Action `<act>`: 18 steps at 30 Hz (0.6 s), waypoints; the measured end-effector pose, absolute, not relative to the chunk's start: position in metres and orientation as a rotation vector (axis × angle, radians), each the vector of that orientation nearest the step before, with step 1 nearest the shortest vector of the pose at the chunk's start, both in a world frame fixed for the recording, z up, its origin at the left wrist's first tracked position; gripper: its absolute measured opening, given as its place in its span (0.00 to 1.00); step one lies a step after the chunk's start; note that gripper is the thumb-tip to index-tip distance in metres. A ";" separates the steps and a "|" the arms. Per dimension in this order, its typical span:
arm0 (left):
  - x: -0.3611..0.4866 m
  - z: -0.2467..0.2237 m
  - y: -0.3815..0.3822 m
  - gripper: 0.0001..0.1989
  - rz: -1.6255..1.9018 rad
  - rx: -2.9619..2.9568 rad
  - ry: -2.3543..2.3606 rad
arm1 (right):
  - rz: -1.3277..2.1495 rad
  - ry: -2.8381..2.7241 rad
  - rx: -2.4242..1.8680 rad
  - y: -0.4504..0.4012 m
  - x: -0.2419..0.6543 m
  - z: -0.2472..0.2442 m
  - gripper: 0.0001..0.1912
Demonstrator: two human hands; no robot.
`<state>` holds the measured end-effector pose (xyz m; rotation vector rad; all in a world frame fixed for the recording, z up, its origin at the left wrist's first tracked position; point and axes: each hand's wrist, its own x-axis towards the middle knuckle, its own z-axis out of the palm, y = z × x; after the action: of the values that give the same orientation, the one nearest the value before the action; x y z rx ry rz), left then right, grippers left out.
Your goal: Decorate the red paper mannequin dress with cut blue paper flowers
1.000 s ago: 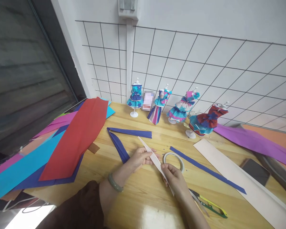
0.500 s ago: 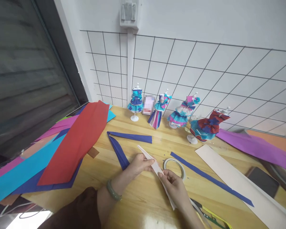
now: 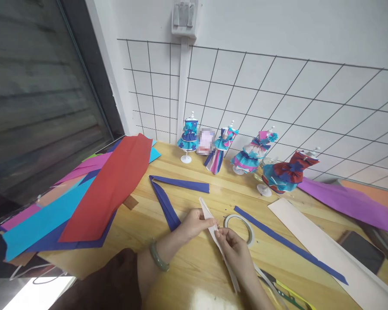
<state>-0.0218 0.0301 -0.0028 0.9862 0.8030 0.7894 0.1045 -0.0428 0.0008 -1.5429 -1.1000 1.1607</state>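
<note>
A narrow folded strip of pale pink crepe paper point(image 3: 223, 253) slants over the table, held by both hands. My left hand point(image 3: 198, 224) pinches it near its upper end, thumb on top. Just below, my right hand point(image 3: 234, 245) grips the same strip between thumb and fingers. Behind the right hand lies a roll of white tape point(image 3: 250, 230). A dark blue paper strip point(image 3: 291, 243) stretches to the right of the roll. Beyond the left hand, a folded blue strip point(image 3: 181, 184) forms a bent V on the wood.
Small dress forms in paper dresses point(image 3: 248, 157) stand along the wall grid. Coloured crepe sheets point(image 3: 113, 185) are heaped at left. A wide pale pink sheet point(image 3: 313, 237), a dark phone-like slab point(image 3: 362, 252) and yellow-and-black scissors point(image 3: 291, 290) lie at right on the wooden table point(image 3: 187, 280).
My left hand has slid slightly down the pink strip, closer to my right hand. The whole scene has shifted a little to the right as the camera turned.
</note>
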 end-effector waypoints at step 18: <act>-0.020 -0.009 0.036 0.17 0.806 0.918 0.895 | 1.105 -1.210 -1.573 -0.044 0.102 0.002 0.21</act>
<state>-0.0201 0.0360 -0.0085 0.9185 0.8955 0.8063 0.1021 -0.0436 0.0021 -1.5732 -1.2096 1.1054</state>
